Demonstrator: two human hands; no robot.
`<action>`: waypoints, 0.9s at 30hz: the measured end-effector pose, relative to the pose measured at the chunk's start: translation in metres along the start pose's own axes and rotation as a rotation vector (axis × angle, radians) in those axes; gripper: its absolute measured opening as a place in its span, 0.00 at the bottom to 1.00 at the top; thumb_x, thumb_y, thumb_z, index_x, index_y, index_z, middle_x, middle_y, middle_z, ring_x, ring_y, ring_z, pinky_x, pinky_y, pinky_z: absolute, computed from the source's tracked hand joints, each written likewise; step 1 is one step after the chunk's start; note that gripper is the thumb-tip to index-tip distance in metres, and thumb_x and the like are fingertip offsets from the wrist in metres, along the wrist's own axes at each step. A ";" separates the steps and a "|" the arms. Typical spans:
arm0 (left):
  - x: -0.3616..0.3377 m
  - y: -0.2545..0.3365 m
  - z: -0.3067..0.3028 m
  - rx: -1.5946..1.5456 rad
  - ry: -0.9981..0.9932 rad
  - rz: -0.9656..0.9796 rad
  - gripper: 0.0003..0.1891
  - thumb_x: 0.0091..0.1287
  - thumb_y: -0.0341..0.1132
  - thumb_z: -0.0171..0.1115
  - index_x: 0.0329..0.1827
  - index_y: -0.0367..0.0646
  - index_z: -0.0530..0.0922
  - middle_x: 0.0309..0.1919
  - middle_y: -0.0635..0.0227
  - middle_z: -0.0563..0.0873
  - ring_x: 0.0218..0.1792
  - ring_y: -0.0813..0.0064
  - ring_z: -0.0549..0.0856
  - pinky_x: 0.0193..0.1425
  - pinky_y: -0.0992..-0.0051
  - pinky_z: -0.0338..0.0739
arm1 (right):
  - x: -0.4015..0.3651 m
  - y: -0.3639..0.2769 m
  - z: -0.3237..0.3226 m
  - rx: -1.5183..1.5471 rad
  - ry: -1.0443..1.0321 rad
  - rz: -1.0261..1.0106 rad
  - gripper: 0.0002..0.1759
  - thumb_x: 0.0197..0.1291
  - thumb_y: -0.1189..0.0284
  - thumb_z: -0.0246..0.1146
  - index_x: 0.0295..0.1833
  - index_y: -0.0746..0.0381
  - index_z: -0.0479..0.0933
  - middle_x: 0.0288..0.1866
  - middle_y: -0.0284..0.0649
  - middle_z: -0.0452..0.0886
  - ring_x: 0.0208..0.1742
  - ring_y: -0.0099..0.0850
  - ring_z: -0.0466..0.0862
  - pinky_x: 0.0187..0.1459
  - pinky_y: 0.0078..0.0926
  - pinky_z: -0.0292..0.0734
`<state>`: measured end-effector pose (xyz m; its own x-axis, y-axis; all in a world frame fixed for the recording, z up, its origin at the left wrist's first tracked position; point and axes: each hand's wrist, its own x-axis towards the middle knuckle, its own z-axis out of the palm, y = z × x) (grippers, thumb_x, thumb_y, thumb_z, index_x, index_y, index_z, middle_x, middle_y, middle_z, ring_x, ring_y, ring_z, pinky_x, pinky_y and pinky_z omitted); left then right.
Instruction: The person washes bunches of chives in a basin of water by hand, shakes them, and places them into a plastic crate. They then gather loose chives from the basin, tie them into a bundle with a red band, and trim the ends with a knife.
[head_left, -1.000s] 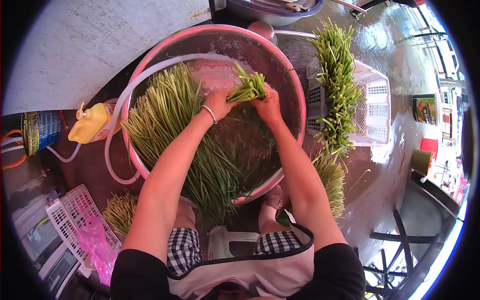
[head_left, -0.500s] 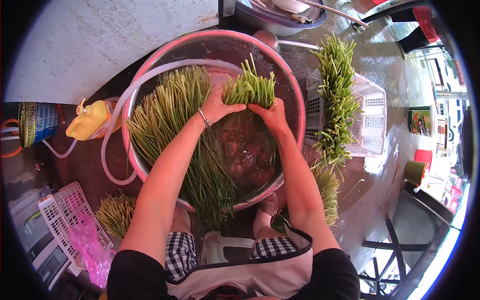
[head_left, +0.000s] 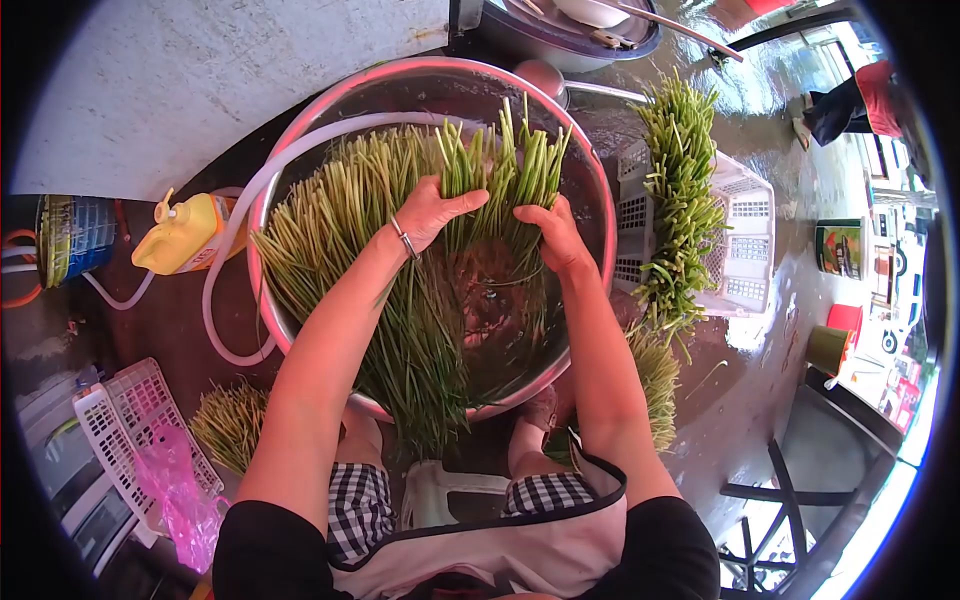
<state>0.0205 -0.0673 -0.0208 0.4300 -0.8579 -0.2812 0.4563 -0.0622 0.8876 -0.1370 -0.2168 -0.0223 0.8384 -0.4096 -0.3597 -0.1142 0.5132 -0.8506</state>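
Note:
A wide metal basin (head_left: 607, 235) with a pinkish rim stands in front of me, holding water and many long green vegetable stalks (head_left: 330, 215). Their pale cut ends point away from me, and thin leafy tops hang over the near rim. My left hand (head_left: 432, 210) is closed round part of a bunch of stalks (head_left: 465, 170), thumb on top. The other part of this bunch is in my right hand (head_left: 553, 232), also closed, thumb pointing left. Between the two hands the stalks fan apart over the water. The fingers beneath the stalks are hidden.
White hose (head_left: 275, 170) runs into the basin. More stalks (head_left: 680, 200) lie across a white crate (head_left: 745, 230) at right. At left stand a yellow jug (head_left: 180, 235) and a basket (head_left: 140, 420) with a pink bag (head_left: 180, 490). A ladle (head_left: 545, 78) lies beyond the rim.
My hands have moved slightly apart, and the bunch between them has spread wider, with its leafy lengths now showing below. A person at the upper right has moved.

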 end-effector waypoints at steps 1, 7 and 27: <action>-0.001 0.001 0.001 -0.035 -0.021 0.017 0.26 0.59 0.38 0.78 0.57 0.37 0.81 0.46 0.72 0.86 0.43 0.82 0.82 0.51 0.77 0.78 | 0.001 0.000 0.000 0.006 -0.002 -0.002 0.18 0.58 0.82 0.65 0.56 0.68 0.80 0.49 0.36 0.85 0.49 0.25 0.83 0.54 0.26 0.76; 0.000 -0.002 0.007 0.074 0.056 -0.007 0.26 0.55 0.35 0.80 0.55 0.37 0.81 0.47 0.68 0.87 0.45 0.78 0.85 0.54 0.75 0.79 | 0.001 0.003 0.019 -0.261 0.023 -0.093 0.19 0.60 0.78 0.70 0.57 0.68 0.79 0.50 0.36 0.85 0.49 0.23 0.83 0.51 0.25 0.79; -0.002 -0.044 0.021 0.147 0.509 -0.302 0.21 0.53 0.40 0.80 0.44 0.35 0.84 0.41 0.61 0.88 0.41 0.72 0.86 0.48 0.69 0.81 | -0.011 0.037 0.027 0.037 0.381 0.182 0.13 0.57 0.70 0.68 0.46 0.66 0.80 0.36 0.38 0.85 0.32 0.25 0.81 0.33 0.30 0.76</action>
<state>-0.0167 -0.0734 -0.0512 0.6332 -0.4425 -0.6351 0.5193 -0.3656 0.7724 -0.1358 -0.1734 -0.0394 0.5482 -0.5557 -0.6251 -0.2175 0.6270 -0.7481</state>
